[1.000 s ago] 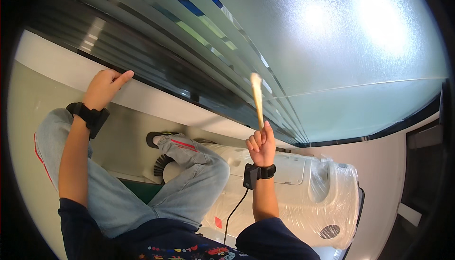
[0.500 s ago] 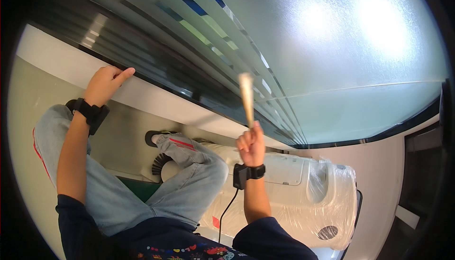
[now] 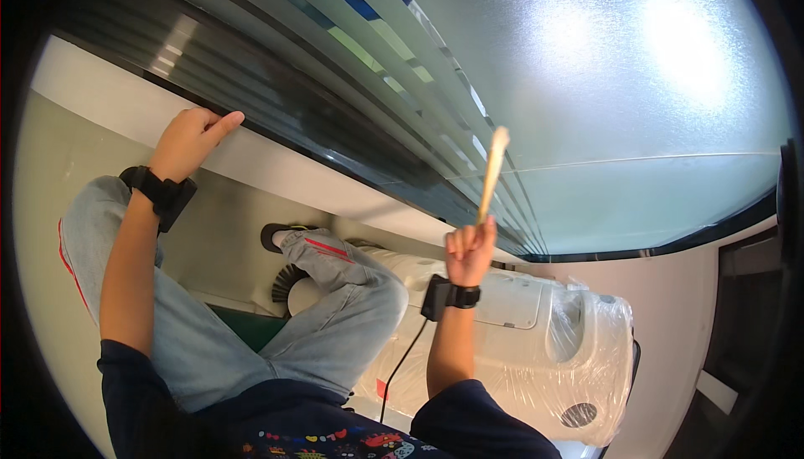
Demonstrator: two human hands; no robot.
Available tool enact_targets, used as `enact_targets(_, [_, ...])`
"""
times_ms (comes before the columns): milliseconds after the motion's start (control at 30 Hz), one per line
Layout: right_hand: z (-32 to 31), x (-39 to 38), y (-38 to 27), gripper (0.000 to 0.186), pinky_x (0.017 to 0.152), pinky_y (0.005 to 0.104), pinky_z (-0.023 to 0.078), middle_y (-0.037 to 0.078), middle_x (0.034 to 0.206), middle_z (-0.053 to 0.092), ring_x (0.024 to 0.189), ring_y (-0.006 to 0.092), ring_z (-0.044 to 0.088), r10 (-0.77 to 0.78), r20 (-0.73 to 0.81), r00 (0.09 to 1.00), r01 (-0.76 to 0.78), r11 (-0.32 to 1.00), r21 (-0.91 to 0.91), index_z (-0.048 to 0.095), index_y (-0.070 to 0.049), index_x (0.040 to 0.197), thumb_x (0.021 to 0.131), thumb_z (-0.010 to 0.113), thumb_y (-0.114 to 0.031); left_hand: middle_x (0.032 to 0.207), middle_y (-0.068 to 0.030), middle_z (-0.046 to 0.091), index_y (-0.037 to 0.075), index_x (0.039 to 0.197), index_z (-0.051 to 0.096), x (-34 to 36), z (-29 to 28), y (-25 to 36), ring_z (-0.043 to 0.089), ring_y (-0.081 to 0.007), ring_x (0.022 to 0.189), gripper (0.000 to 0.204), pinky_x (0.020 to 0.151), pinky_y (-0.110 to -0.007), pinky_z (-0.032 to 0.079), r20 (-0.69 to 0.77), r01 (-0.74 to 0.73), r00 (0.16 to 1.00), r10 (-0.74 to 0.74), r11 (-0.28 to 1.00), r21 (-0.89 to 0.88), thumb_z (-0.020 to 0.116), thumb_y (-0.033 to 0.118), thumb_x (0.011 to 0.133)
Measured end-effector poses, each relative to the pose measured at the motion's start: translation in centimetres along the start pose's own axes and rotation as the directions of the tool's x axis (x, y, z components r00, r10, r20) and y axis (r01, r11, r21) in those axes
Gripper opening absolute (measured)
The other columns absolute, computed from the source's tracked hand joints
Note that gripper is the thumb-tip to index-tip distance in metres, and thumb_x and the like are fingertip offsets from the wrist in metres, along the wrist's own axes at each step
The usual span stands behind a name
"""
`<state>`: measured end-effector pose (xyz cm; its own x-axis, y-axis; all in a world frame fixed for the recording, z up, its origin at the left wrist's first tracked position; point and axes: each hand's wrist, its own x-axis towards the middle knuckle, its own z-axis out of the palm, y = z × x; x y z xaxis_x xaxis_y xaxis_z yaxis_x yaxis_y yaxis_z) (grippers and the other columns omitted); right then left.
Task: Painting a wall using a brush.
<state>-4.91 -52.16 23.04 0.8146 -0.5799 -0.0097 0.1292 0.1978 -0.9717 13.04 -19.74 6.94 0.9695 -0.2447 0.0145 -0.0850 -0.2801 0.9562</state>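
Note:
My right hand [image 3: 471, 251] is closed around the lower end of a slim tan stick [image 3: 494, 170], pale and thicker toward its far tip. It looks like a wooden brush, but blur hides the tip's detail. The stick points up and slightly right in front of a frosted glass panel [image 3: 603, 107]; whether it touches the glass I cannot tell. My left hand [image 3: 191, 142] rests at the white ledge [image 3: 100, 90] along the glass's lower edge. Its thumb is stretched to the right, while its other fingers are bent and mostly hidden.
A cream machine [image 3: 536, 354] wrapped in clear plastic stands to the right, below my right forearm. A round black-bristled brush [image 3: 286, 283] lies beside my bent leg [image 3: 347, 325]. A dark cable [image 3: 410, 354] hangs from my right wrist device [image 3: 438, 298].
My right hand has shifted right with the stick, which now leans rightward rather than slightly left. My left hand remains at the ledge.

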Motion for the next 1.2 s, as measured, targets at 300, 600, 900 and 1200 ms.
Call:
enact_targets(300, [-4.0,0.7,-1.8,0.041,0.034,0.0256,0.022,-0.002,0.038,0.021,0.029,0.0103,0.02,0.106,0.005,0.994,-0.107,0.994,0.031,0.035,-0.014,0.051,0.088,0.04,-0.032,0.046,-0.0104,0.033,-0.006,0.053,0.042,-0.1,-0.5,-0.3,0.034,-0.0179,0.044,0.059,0.046,-0.032,0.032,0.002,0.005,1.0,-0.005,0.999,0.034,0.05,0.046,0.078])
enact_targets(600, [-5.8,1.9,-1.4,0.047,0.035,0.0258,0.024,-0.001,0.036,0.021,0.029,0.0104,0.019,0.008,0.042,0.999,-0.008,1.0,0.004,0.029,-0.013,0.048,0.089,0.036,-0.035,0.056,-0.0117,0.052,-0.009,0.067,0.056,0.1,-0.7,0.1,0.051,-0.0165,0.055,0.056,0.055,-0.027,0.039,0.097,0.063,0.993,-0.072,0.993,0.096,0.049,0.046,0.079])
enact_targets(900, [-8.0,2.1,-1.6,0.04,0.034,0.0254,0.022,-0.002,0.04,0.022,0.03,0.0106,0.02,0.137,-0.043,0.99,-0.141,0.985,-0.102,0.033,-0.014,0.054,0.088,0.04,-0.032,0.057,-0.0124,0.053,-0.009,0.069,0.057,-0.1,-0.8,-0.1,0.051,-0.0167,0.056,0.056,0.056,-0.027,0.04,0.091,0.082,0.992,-0.092,0.991,0.103,0.049,0.046,0.079])
enact_targets(1200, [-7.3,2.9,-5.3,0.05,0.032,0.0245,0.02,-0.001,0.035,0.02,0.028,0.0107,0.018,-0.072,-0.056,0.996,0.078,0.99,0.114,0.029,-0.013,0.045,0.088,0.037,-0.036,0.048,-0.0108,0.037,-0.007,0.055,0.045,-0.2,-0.3,-0.6,0.038,-0.0176,0.046,0.058,0.048,-0.031,0.033,0.013,0.013,1.0,-0.013,1.0,0.016,0.049,0.047,0.078])
